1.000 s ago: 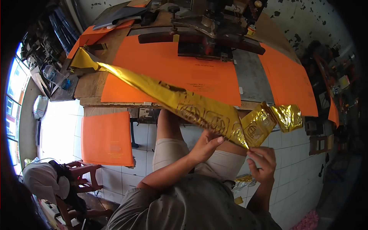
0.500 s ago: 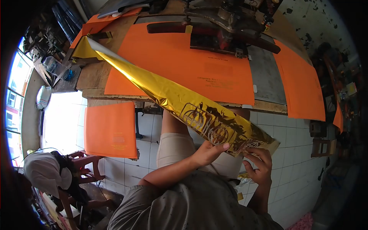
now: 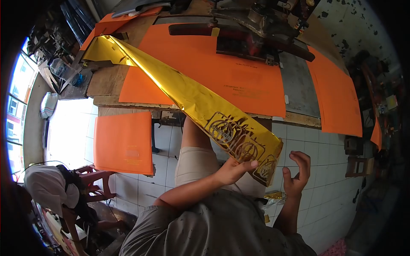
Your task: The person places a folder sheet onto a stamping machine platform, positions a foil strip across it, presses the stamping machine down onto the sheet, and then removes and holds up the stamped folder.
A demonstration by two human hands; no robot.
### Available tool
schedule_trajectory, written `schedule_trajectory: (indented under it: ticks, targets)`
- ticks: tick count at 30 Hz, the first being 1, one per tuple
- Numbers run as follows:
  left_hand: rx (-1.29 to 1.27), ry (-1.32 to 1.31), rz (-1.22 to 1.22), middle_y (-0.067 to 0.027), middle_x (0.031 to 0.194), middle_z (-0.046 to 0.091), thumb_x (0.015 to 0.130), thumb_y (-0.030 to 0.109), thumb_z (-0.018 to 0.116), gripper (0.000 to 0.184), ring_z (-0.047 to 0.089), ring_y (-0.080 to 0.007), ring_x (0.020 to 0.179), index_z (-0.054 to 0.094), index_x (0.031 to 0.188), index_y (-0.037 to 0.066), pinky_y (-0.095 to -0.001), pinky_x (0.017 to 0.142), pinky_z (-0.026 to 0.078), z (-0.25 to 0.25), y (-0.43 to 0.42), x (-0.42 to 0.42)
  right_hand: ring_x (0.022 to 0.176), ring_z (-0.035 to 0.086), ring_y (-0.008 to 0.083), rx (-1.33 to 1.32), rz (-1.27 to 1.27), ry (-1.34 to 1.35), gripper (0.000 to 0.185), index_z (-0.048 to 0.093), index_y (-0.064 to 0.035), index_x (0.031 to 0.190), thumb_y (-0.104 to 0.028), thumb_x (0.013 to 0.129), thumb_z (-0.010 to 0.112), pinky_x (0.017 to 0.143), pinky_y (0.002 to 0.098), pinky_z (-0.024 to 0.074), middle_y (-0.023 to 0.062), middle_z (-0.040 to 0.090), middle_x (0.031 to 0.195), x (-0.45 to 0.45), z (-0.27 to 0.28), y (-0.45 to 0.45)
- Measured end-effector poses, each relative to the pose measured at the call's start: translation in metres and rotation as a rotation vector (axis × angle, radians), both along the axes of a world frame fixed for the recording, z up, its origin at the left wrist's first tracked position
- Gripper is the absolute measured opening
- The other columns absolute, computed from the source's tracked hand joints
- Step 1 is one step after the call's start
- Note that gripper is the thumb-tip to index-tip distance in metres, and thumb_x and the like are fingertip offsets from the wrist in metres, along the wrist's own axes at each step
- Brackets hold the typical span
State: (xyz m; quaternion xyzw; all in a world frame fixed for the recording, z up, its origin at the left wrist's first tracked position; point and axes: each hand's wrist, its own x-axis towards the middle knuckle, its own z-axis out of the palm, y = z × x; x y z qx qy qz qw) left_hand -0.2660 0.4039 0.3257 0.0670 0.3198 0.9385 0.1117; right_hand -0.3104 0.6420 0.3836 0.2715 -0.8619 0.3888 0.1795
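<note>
A long strip of shiny gold foil [image 3: 171,81] stretches slantwise from the bench's left side down over my lap. Round emblems have been cut or pressed out of its lower end, leaving see-through patches. My left hand [image 3: 234,171] grips the lower edge of the foil, thumb on top, the other fingers hidden beneath. To the right of the foil's end, my right hand [image 3: 297,175] is apart from it, fingers curved and spread with nothing in them. Behind the foil, an orange printed sheet [image 3: 205,55] lies on the bench.
A dark press [image 3: 252,34] stands over the bench at the back. More orange sheets lie to the right [image 3: 335,94] and in an orange stack [image 3: 124,145] at lower left. Another person [image 3: 55,192] bends over at far left beside a red stool [image 3: 98,183].
My right hand has let go of the foil's lower end and moved up and right, its fingers opening. The foil's end has dropped and hangs flatter; my left hand keeps its hold.
</note>
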Motion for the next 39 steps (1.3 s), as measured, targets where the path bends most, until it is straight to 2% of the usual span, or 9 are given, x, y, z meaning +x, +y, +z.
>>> schedule_trajectory:
  ticks: [8, 15, 19, 23, 27, 28, 31, 35, 39]
  targets:
    - [-0.025, -0.044, -0.051, -0.014, 0.151, 0.049, 0.098, 0.02, 0.065, 0.066, 0.046, -0.027, 0.14, 0.035, 0.154, 0.0, -0.0427, 0.116, 0.036, -0.005, -0.001, 0.003, 0.113, 0.063, 0.031, -0.087, 0.052, -0.161, 0.047, 0.063, 0.0008, 0.126, -0.036, 0.097, 0.07, 0.094, 0.0416, 0.0519, 0.0168, 0.063, 0.121, -0.003, -0.015, -0.013]
    - [-0.133, 0.061, 0.094, -0.0128, 0.147, 0.052, 0.097, 0.03, 0.07, 0.068, 0.05, -0.024, 0.134, 0.041, 0.149, -0.003, -0.0385, 0.113, 0.039, 0.01, -0.029, 0.03, 0.119, 0.059, 0.0343, -0.013, 0.176, -0.296, 0.065, 0.063, 0.0004, 0.129, -0.057, 0.102, 0.048, 0.106, 0.0439, 0.0416, 0.0175, 0.065, 0.127, -0.005, -0.029, -0.02]
    - [-0.068, 0.037, 0.175, -0.0148, 0.146, 0.053, 0.089, 0.035, 0.076, 0.078, 0.051, -0.0277, 0.134, 0.042, 0.149, -0.002, -0.0416, 0.114, 0.04, -0.02, -0.071, 0.067, 0.129, 0.052, 0.0354, -0.007, 0.156, -0.242, 0.058, 0.061, -0.0022, 0.133, -0.05, 0.104, 0.049, 0.11, 0.0481, 0.0365, 0.0173, 0.059, 0.137, -0.015, -0.043, -0.025]
    - [-0.011, 0.082, 0.515, -0.0167, 0.14, 0.058, 0.088, 0.043, 0.072, 0.075, 0.057, -0.0306, 0.129, 0.048, 0.146, 0.002, -0.047, 0.109, 0.046, -0.013, -0.114, 0.088, 0.146, 0.034, 0.0373, 0.102, -0.109, 0.09, 0.052, 0.052, 0.0002, 0.14, -0.039, 0.107, 0.049, 0.116, 0.0511, 0.0316, 0.0189, 0.044, 0.151, -0.045, -0.06, -0.02]
    - [-0.247, -0.11, 0.954, -0.0146, 0.141, 0.059, 0.095, 0.055, 0.053, 0.072, 0.059, -0.0323, 0.125, 0.049, 0.148, 0.006, -0.0512, 0.106, 0.046, -0.047, -0.174, 0.136, 0.152, 0.022, 0.042, 0.038, -0.314, 0.24, 0.061, 0.038, 0.001, 0.151, -0.03, 0.101, 0.054, 0.12, 0.0574, 0.0216, 0.0204, 0.032, 0.161, -0.083, -0.085, -0.011]
    - [0.006, 0.131, 0.875, -0.0139, 0.142, 0.059, 0.096, 0.053, 0.052, 0.07, 0.06, -0.0314, 0.124, 0.048, 0.149, 0.007, -0.0505, 0.105, 0.047, -0.022, -0.177, 0.128, 0.153, 0.021, 0.0423, 0.05, -0.33, 0.247, 0.062, 0.036, 0.0012, 0.152, -0.031, 0.101, 0.055, 0.12, 0.0583, 0.0205, 0.0206, 0.03, 0.162, -0.088, -0.089, -0.011]
    - [0.188, 0.13, 0.905, -0.014, 0.145, 0.056, 0.1, 0.048, 0.051, 0.067, 0.062, -0.0269, 0.121, 0.043, 0.152, 0.006, -0.043, 0.101, 0.05, -0.009, -0.217, 0.148, 0.155, 0.016, 0.0426, 0.08, -0.359, 0.259, 0.066, 0.032, 0.0004, 0.155, -0.032, 0.102, 0.055, 0.121, 0.0605, 0.0169, 0.0205, 0.026, 0.165, -0.097, -0.098, -0.01]
    - [-0.133, -0.254, 1.561, -0.0152, 0.136, 0.062, 0.1, 0.045, 0.057, 0.062, 0.062, -0.0277, 0.119, 0.049, 0.144, 0.002, -0.0416, 0.101, 0.051, -0.011, -0.261, 0.164, 0.157, 0.011, 0.0422, 0.118, -0.358, 0.245, 0.069, 0.027, -0.0017, 0.159, -0.032, 0.103, 0.055, 0.122, 0.0616, 0.0131, 0.0196, 0.021, 0.168, -0.096, -0.105, -0.008]
    - [-0.005, -0.204, 1.464, -0.0129, 0.13, 0.062, 0.096, 0.044, 0.063, 0.06, 0.062, -0.0254, 0.117, 0.054, 0.139, 0.003, -0.0404, 0.098, 0.053, 0.009, -0.27, 0.159, 0.157, 0.013, 0.0428, 0.134, -0.352, 0.238, 0.071, 0.027, -0.002, 0.159, -0.033, 0.103, 0.056, 0.122, 0.0623, 0.0117, 0.02, 0.022, 0.168, -0.096, -0.104, -0.005]
